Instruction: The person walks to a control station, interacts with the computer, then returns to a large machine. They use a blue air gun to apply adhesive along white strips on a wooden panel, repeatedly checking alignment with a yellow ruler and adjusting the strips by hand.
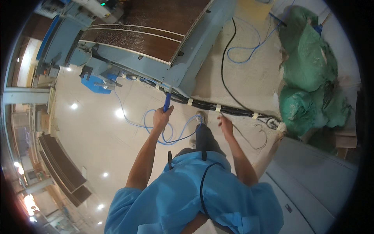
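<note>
Head cam looking straight down, person in a blue shirt standing on a shiny pale floor w/ ceiling lights reflected in it

Left hand is closed round a blue air-gun type tool, fist wrapped on the handle, tool pointing up and away from the body toward the machine. A thin blue coiled hose hangs off it and loops down on the floor between the hand and the person's shoe, a few loose coils, then another strand runs off left toward a blue bracket thing under the machine

Right hand is empty, fingers loosely spread, palm kinda down, hovering above the floor just beside the taped cable bundle. Can't tell if it's touching anything, looks apart tbh

The bundle is black cables w/ pale tape wraps, runs from the corner of the grey-blue machine across the floor to the right. Machine has a dark brown wood-grain panel lying on top

Other stuff: black cable and a 2nd blue hose snaking over the dusty concrete bit at the top, big green bags piled at right, grey panel lower right, stack of dark boards lower left
</note>
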Available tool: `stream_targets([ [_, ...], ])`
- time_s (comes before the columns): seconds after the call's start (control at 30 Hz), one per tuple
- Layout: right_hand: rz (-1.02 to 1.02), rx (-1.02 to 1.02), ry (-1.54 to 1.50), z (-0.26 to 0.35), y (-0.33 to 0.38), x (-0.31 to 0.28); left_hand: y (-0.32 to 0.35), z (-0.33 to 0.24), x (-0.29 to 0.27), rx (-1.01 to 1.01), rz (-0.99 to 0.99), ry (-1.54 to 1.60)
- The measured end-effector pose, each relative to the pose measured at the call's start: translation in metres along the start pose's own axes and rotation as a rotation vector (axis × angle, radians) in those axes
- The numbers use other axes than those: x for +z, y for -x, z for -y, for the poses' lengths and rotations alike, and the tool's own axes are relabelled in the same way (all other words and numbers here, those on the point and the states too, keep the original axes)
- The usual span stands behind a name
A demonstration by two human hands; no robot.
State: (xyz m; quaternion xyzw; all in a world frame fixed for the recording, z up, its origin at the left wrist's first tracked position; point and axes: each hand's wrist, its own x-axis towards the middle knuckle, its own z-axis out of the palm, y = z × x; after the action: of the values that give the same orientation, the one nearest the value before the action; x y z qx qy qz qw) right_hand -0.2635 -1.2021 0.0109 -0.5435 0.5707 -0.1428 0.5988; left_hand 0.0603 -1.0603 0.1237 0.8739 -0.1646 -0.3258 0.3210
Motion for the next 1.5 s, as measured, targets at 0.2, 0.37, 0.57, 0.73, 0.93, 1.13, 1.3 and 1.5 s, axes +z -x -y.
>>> stream_targets([
  [0.2, 0.1, -0.319, -0.011, 0.128, -0.144, 0.043, -0.061, -0.057, -0.032, 0.013, 0.086, -0.189],
  [0.37, 0.124, -0.351, 0.02, 0.21, -0.208, 0.084, -0.101, -0.096, -0.036, -0.029, 0.114, -0.148],
  [0.57, 0.182, -0.405, 0.106, 0.262, -0.269, 0.13, -0.128, -0.115, -0.034, -0.039, 0.152, -0.171],
  [0.73, 0.19, -0.376, 0.167, 0.274, -0.307, 0.149, -0.142, -0.108, -0.029, -0.056, 0.128, -0.18],
  [0.93, 0.155, -0.391, 0.306, 0.275, -0.325, 0.152, -0.146, -0.099, -0.024, -0.075, 0.128, -0.193],
  [1.13, 0.155, -0.425, 0.373, 0.28, -0.324, 0.145, -0.143, -0.095, -0.02, -0.088, 0.133, -0.197],
  [1.3, 0.145, -0.516, 0.472, 0.282, -0.322, 0.143, -0.138, -0.095, -0.016, -0.126, 0.148, -0.203],
  [1.5, 0.166, -0.458, 0.451, 0.285, -0.323, 0.144, -0.135, -0.093, -0.012, -0.092, 0.153, -0.163],
])
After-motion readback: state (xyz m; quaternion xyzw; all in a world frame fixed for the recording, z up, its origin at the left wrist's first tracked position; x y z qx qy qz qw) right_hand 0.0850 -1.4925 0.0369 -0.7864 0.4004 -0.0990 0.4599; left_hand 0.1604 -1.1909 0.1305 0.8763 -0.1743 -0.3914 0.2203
